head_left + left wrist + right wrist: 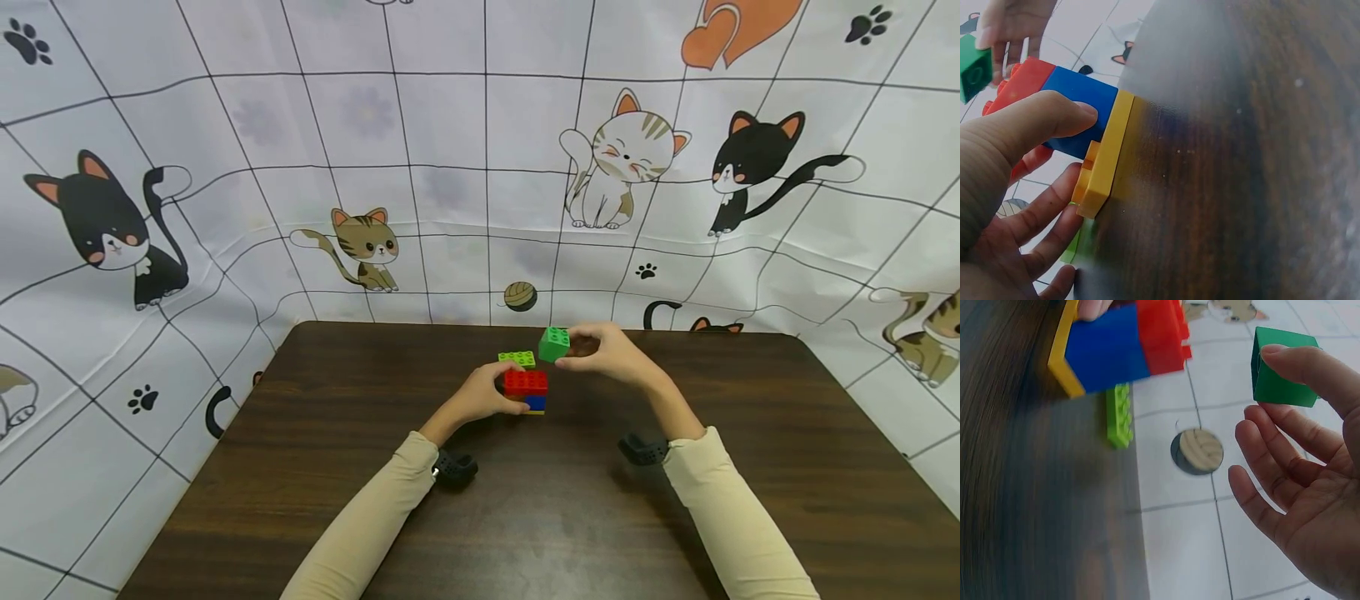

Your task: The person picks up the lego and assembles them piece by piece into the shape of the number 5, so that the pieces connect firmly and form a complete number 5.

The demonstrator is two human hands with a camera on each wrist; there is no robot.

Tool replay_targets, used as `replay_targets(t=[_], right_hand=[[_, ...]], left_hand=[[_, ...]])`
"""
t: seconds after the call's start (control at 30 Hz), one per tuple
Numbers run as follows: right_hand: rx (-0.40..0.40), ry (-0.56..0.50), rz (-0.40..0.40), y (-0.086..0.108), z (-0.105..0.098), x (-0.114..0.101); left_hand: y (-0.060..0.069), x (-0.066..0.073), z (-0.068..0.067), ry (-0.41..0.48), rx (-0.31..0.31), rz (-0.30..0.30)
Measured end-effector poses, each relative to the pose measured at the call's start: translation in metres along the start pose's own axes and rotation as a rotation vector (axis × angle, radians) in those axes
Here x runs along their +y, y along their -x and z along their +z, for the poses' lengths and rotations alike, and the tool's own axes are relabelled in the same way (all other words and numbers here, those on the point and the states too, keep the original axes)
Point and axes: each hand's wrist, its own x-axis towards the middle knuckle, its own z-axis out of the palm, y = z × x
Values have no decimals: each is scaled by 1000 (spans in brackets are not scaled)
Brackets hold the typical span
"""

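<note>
Near the middle of the table, my left hand [477, 395] grips a stack of toy building bricks: a red brick [527, 382] on top, a blue brick [1079, 81] below it, and a thin yellow brick [1113, 156] at the bottom. The thumb presses the blue side, and the yellow piece juts out with its studs bare. To the right and slightly higher, my right hand [609, 357] pinches a green brick [554, 344] between thumb and fingers. In the right wrist view, a gap separates this green brick from the red one.
Just behind the stack lies a flat lime-green brick [517, 358] with studs up. The dark wooden table [525, 517] ends a short way behind the hands, where a white cat-print sheet [450, 200] hangs. Black bands with cameras [455, 468] sit on both wrists.
</note>
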Motion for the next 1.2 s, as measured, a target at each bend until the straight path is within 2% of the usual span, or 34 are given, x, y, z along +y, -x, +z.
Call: replay_targets(t=[0.23,0.5,0.73,0.93,1.2], right_hand=[[11,3,-56,-4,13,-8],[31,69,-94,-4,26,-12],[44,102,-129,-6,33,-11],[36,142,-125,-7,39,-9],[6,127,-115,-10,46,-9]], left_hand=[[0,0,1,-4,-5,-4],[0,-1,2,-16,-6,20],[1,-1,2,7,-7,27],[1,0,1,-1,-2,12],[1,-1,0,-8,2,13]])
